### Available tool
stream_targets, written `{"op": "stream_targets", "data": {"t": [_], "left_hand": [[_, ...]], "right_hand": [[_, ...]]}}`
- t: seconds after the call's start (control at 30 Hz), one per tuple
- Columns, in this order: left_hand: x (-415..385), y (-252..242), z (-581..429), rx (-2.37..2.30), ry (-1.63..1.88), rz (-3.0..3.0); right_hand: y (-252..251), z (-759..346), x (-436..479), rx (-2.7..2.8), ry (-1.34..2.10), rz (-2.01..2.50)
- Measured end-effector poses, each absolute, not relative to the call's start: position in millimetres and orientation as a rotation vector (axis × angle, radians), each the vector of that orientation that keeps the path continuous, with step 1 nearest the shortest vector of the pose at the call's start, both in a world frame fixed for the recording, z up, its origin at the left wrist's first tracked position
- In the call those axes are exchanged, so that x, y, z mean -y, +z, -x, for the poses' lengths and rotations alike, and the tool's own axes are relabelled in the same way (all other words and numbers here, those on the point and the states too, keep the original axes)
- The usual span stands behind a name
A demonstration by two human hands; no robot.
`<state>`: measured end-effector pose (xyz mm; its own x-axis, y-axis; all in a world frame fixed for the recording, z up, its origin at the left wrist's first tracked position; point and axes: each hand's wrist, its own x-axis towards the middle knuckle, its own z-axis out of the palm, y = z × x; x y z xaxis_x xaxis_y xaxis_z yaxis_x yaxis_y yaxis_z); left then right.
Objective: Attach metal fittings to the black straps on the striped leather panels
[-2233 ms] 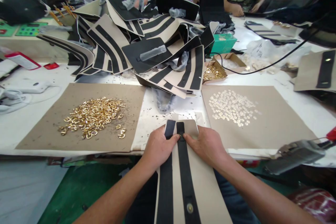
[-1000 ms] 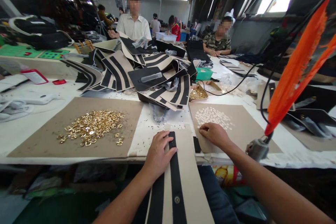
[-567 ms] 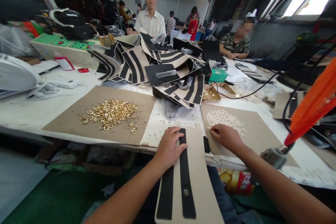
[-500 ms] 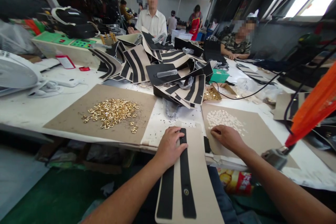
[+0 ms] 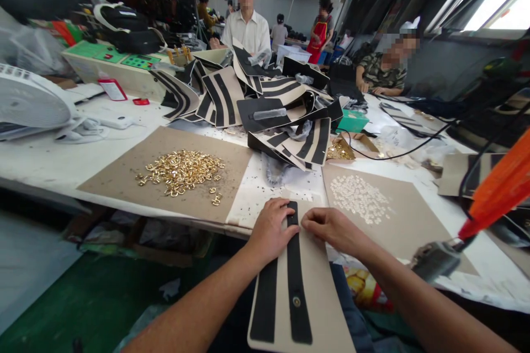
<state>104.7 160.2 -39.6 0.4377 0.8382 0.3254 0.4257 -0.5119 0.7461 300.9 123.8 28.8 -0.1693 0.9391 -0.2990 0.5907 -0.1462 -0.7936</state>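
A long beige panel with black strips (image 5: 318, 287) lies from the table edge down over my lap, with a round metal fitting (image 5: 296, 301) on one strip near its lower end. My left hand (image 5: 271, 226) grips the panel's far end, thumb and fingers on the black strip. Just right of that strip, my right hand (image 5: 331, 227) is in a pinch over the panel; whatever is between its fingertips is too small to make out. Beyond it, small pale discs (image 5: 359, 197) are spread on a brown board. Gold-coloured metal rings (image 5: 182, 171) are heaped on another board at left.
A pile of striped panels (image 5: 285, 99) stands across the table's middle. A grey tool with an orange wrap (image 5: 439, 258) hangs at right. A white fan (image 5: 33, 102) is at left. Two people sit across the table; others are farther back.
My right hand has moved left from the pale discs to over the panel, close to my left hand. My left hand keeps its grip. The view has shifted slightly.
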Motion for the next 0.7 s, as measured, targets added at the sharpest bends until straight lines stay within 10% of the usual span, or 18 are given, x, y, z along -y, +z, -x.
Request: {"op": "stream_targets", "data": {"t": [0.7], "left_hand": [[-159, -38, -103, -1.053, 0.923, -2.109]], "right_hand": [[20, -291, -134, 1.896, 1.013, 1.651]]}}
